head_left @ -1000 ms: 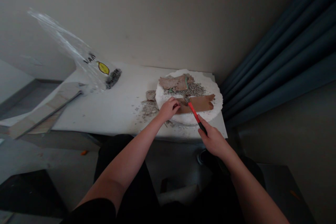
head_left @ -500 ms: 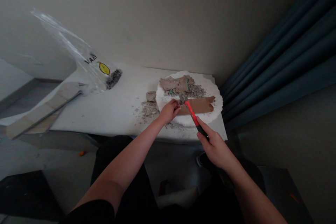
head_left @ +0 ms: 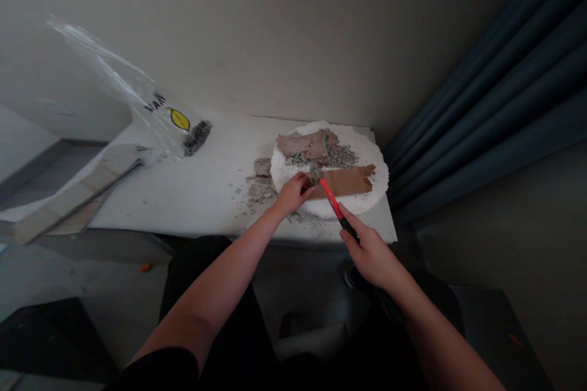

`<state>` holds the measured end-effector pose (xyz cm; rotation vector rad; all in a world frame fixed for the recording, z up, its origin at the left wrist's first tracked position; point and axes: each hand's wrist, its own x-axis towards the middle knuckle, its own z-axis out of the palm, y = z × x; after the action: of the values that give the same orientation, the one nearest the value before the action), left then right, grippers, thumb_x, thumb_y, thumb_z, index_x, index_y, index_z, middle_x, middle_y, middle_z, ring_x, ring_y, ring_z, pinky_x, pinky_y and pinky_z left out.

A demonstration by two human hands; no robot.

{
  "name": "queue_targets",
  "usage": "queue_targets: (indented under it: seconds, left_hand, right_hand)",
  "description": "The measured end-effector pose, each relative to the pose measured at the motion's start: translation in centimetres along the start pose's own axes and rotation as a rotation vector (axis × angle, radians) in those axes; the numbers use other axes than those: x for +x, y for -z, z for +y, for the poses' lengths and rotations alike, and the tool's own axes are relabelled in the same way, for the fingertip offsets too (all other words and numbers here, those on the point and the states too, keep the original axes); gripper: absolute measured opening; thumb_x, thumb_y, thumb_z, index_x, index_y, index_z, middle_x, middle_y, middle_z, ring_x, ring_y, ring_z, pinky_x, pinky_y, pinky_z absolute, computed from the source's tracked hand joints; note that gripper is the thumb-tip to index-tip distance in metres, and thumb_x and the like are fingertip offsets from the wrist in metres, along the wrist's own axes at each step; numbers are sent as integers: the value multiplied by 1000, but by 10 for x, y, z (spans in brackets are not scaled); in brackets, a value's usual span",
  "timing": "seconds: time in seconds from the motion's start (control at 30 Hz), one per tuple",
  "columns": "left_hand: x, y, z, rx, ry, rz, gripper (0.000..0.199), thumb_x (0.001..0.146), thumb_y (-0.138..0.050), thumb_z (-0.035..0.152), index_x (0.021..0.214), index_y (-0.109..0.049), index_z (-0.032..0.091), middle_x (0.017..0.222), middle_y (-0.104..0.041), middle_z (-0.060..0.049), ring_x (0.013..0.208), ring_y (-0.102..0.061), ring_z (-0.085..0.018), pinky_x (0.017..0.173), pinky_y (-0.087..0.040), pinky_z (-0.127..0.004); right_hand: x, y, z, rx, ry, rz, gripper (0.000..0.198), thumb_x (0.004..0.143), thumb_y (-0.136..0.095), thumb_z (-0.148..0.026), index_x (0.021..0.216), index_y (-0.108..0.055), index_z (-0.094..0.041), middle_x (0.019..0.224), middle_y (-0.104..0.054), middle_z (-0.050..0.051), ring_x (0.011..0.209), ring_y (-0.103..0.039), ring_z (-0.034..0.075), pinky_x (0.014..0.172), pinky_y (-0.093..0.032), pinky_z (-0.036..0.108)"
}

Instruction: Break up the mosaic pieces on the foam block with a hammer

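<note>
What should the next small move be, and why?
Probably ease the left hand slightly away from the hammer head: they look very close together above the brown strip, and the right hand grips the handle.

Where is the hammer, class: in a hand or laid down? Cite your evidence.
In hand: the right hand grips the hammer by its black grip, with its head close to the left hand.

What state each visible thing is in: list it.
Red-and-black hammer: gripped by right hand
Left hand: curled, grip hidden
Brown flat strip: right end notched
White scalloped disc: strewn with grey grit
Brown textured slab: cracked
Clear plastic bag: rumpled
Blue-grey fabric curtain: hanging
</note>
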<state>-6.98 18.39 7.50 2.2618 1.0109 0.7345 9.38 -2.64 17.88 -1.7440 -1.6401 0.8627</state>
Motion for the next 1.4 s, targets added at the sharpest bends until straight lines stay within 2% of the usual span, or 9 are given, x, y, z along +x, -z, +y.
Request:
queue_targets:
  seconds: [0.13,0.3,0.47,0.57,0.67,0.77,1.1,1.27,1.4]
  left_hand:
    - [1,0,-1,-86,-16,41,17,87,-58,33,82,-61,17,97,-60,-6,82,-59,-15,78,-49,-31]
    - [3,0,-2,-118,10,37,19,85,-61,35,77,-62,17,93,-59,-5,81,-59,-16,78,-49,-32]
    - [5,-3,-4,-152,16,42,16,82,-65,31,75,-63,17,91,-59,-4,78,-58,-15,77,-50,-31]
    - [6,-2,-5,-148,29,25,18,82,-66,32,74,-64,16,89,-59,-4,76,-58,-14,78,-51,-33]
    - [5,5,-5,-163,45,-13,14,79,-68,29,84,-67,15,101,-60,-6,81,-61,-14,82,-54,-34]
    - [3,15,-5,-195,93,-21,28,79,-64,22,106,-66,15,117,-57,-10,82,-63,-13,77,-56,-32]
    - [7,43,-18,-113,287,255,31,79,-48,9,104,-64,19,110,-66,-6,86,-62,-14,83,-54,-32]
    - [4,56,-27,-99,329,314,33,80,-45,10,105,-63,20,106,-68,-6,84,-63,-15,80,-54,-31]
    - [-2,69,-38,-37,391,344,29,81,-45,11,103,-62,20,104,-70,-6,83,-64,-16,81,-53,-33]
  right_hand:
    - [0,3,-1,3,-10,17,62,98,-43,-30,158,-31,-22,111,-73,11,90,-69,24,90,-51,40]
    - [1,3,0,-26,-3,8,61,97,-44,-29,157,-34,-21,114,-71,13,98,-67,26,91,-50,40]
    - [2,2,-1,-78,-32,7,63,98,-42,-30,159,-29,-22,100,-73,12,87,-68,28,81,-52,41]
    - [3,0,1,-99,-17,4,63,98,-41,-30,159,-29,-21,106,-73,14,94,-68,29,85,-51,43]
    - [4,-2,3,-116,-29,-11,63,97,-42,-29,158,-31,-19,111,-72,16,97,-68,30,88,-51,44]
    - [3,-1,2,-119,-35,3,63,98,-41,-29,159,-29,-20,109,-73,14,93,-68,29,85,-51,43]
    - [2,-6,2,-162,-66,-44,64,97,-41,-27,159,-28,-19,113,-71,17,107,-66,32,91,-48,45]
    - [0,-7,-2,-184,-45,-40,64,98,-40,-27,160,-24,-22,103,-73,13,96,-68,29,84,-49,40]
    - [3,-8,1,-209,-73,-61,63,97,-42,-27,159,-29,-21,106,-73,14,97,-68,30,85,-49,40]
